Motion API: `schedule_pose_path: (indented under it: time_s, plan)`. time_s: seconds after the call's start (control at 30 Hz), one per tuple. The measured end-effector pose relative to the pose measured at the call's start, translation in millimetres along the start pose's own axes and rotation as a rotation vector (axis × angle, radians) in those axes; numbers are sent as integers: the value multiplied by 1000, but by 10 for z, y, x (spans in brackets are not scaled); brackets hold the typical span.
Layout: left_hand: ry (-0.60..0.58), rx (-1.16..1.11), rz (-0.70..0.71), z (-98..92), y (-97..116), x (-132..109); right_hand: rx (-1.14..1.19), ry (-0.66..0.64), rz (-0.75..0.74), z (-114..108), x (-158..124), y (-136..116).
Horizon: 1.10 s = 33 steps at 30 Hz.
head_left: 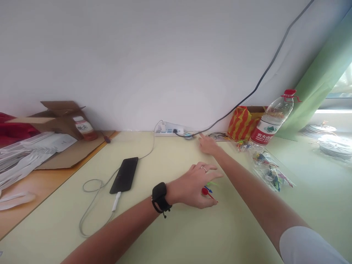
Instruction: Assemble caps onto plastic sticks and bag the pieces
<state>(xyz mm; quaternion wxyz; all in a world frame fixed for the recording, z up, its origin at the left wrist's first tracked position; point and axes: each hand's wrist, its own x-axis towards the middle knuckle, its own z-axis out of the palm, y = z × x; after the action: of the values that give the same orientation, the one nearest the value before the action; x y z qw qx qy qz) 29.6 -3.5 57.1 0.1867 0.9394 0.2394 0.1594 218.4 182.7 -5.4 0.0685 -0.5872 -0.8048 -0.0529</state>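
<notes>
My left hand (196, 185), wearing a ring and a black watch (159, 194), hovers low over the table with its fingers spread and curved. Beneath and beside it are a red piece (205, 191) with a thin stem, a blue piece (208, 189) and a green piece (212, 183); the thumb tip is by the red stem's end. Farther off, my right hand (208, 143) reaches to the table's back edge beside the black cable (203, 131). Its fingers are partly apart, and nothing shows in them.
A power strip (169, 130) lies along the wall. On the left are a phone (124, 175) with its charging cable, a cardboard box (59, 119) and a small bottle (85, 128). At right are a large water bottle (272, 119), a striped bag (242, 123) and plastic packets (271, 170).
</notes>
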Motion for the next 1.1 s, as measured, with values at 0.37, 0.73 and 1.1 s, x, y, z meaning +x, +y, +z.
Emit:
schedule_pose_path:
  time_s: [0.37,0.73,1.1]
  plan:
    - [59,108,-208,-1138,-309,105,-12,65,-159,-325,-466,-14]
    - [249,-236,-153,-1002,-462,235,875,143,-323,-1578,-950,-158]
    - [330,-612,-293,-851,-909,260,1194,-89,-121,-1315,-900,137]
